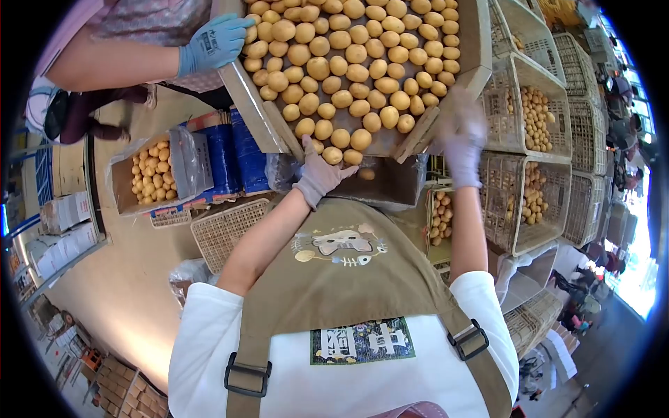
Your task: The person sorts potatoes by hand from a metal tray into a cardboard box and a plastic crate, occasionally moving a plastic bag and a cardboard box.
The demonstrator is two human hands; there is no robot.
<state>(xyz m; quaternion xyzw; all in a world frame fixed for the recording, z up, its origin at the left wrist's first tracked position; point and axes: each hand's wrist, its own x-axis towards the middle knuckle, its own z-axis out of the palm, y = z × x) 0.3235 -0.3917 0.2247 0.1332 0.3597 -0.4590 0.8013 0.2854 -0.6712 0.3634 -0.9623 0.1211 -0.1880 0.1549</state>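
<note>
Yellow potatoes [359, 73] cover a sorting tray with wooden side boards [279, 129] that narrows to a mouth in front of me. My left hand [322, 175], in a pale glove, is at the mouth, its fingers spread against the lowest potatoes. One darker, blurred potato [366, 174] is just below the mouth, over a plastic-lined box [397, 187]. To the right, my right hand [463, 136], also gloved, is beside the tray's right board, near the crates. Motion smears its fingers, so whether it holds anything is hidden.
A co-worker's blue-gloved hand [214, 45] rests at the tray's upper left edge. Plastic crates [543, 230] with potatoes stack along the right. Left are a lined box of potatoes [115, 184] and a plastic crate [226, 226]. Another potato crate [440, 219] sits below my right forearm.
</note>
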